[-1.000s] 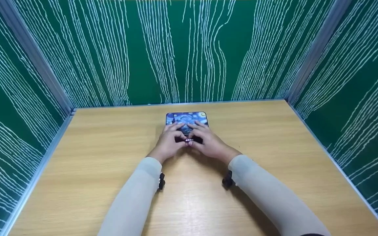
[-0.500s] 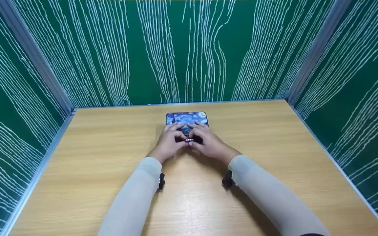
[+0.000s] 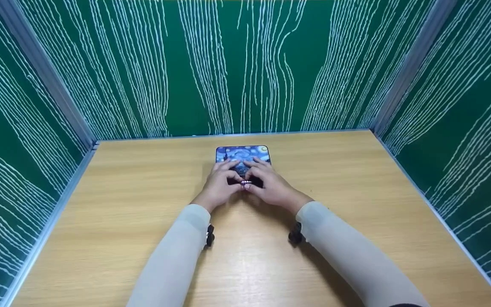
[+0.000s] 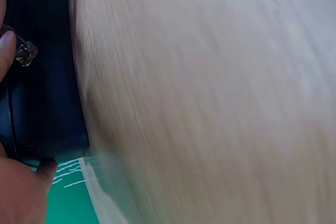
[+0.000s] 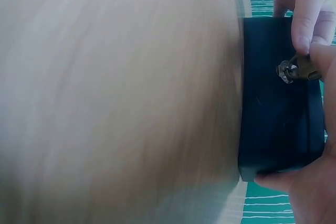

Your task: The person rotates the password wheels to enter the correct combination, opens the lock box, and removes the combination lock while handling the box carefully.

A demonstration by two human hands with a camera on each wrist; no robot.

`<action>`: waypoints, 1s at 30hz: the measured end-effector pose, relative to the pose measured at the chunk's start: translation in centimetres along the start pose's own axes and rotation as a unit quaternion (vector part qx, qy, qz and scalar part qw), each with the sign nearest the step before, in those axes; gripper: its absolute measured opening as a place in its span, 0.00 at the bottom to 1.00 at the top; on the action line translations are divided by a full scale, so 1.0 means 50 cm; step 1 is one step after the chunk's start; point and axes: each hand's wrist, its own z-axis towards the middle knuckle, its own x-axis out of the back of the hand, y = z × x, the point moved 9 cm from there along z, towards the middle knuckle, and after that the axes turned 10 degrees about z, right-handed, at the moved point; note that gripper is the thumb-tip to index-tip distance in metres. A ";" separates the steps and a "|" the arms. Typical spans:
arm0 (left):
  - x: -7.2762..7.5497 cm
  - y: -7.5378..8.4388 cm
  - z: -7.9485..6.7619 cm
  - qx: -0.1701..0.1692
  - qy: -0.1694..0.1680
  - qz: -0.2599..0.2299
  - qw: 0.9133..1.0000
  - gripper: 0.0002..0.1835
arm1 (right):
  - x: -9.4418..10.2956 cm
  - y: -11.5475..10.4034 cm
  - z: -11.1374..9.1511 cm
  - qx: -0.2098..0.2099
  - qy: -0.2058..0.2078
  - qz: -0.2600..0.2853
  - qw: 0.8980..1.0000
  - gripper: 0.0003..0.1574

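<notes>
A small box (image 3: 242, 151) with a swirling blue night-sky picture on its lid sits near the back of the table. Its dark front (image 5: 270, 124) bears a small metal clasp (image 5: 304, 70), brass-coloured beside a silver catch. With thumb and forefinger, my left hand (image 3: 219, 184) pinches at this clasp from the left, its other fingers spread over the lid. From the other side my right hand (image 3: 274, 184) pinches there too, fingertips nearly meeting the left ones. In the left wrist view the silver catch (image 4: 27, 54) shows, while fingers hide most of the brass part.
The wooden table (image 3: 143, 179) surrounds the box on all sides. Green walls (image 3: 237, 85) with white wavy lines stand behind it and at both sides, joined by grey metal posts (image 3: 414, 64). Dark devices (image 3: 295, 234) are strapped at both wrists.
</notes>
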 end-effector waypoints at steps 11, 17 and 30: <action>0.003 0.002 0.001 0.011 0.001 -0.010 1.000 0.03 | 0.005 -0.014 0.003 0.001 0.007 0.030 1.000 0.12; 0.001 -0.001 0.003 0.012 0.001 -0.012 1.000 0.03 | 0.003 -0.008 0.004 0.001 0.012 0.026 1.000 0.11; -0.002 -0.004 0.005 0.001 0.006 -0.008 1.000 0.03 | -0.004 0.003 0.005 -0.018 0.007 0.021 1.000 0.09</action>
